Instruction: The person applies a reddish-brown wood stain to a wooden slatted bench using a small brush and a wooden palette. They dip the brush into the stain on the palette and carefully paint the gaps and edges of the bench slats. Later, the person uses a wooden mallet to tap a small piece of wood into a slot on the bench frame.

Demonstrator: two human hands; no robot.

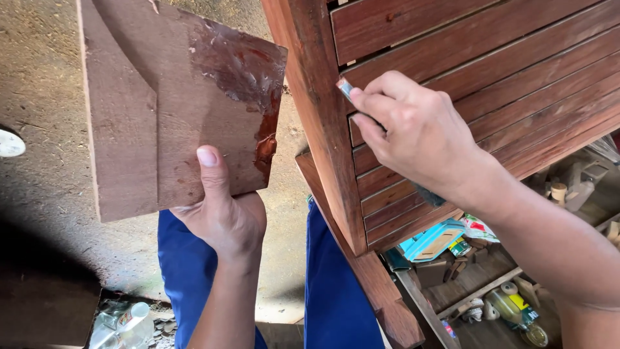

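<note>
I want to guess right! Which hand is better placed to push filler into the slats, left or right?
Probably the right hand: it holds the small blade with its tip at the slatted wooden panel. The left hand holds the wood board smeared with reddish filler, away from the slats.

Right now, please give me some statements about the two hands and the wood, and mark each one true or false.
1. The left hand holds a flat wooden board. True.
2. The board is clean all over. False: a glossy reddish smear covers its upper right part.
3. The right hand presses a small blade tool against the slatted wooden panel. True.
4. Both hands grip the board. False: only the left hand does.
</note>
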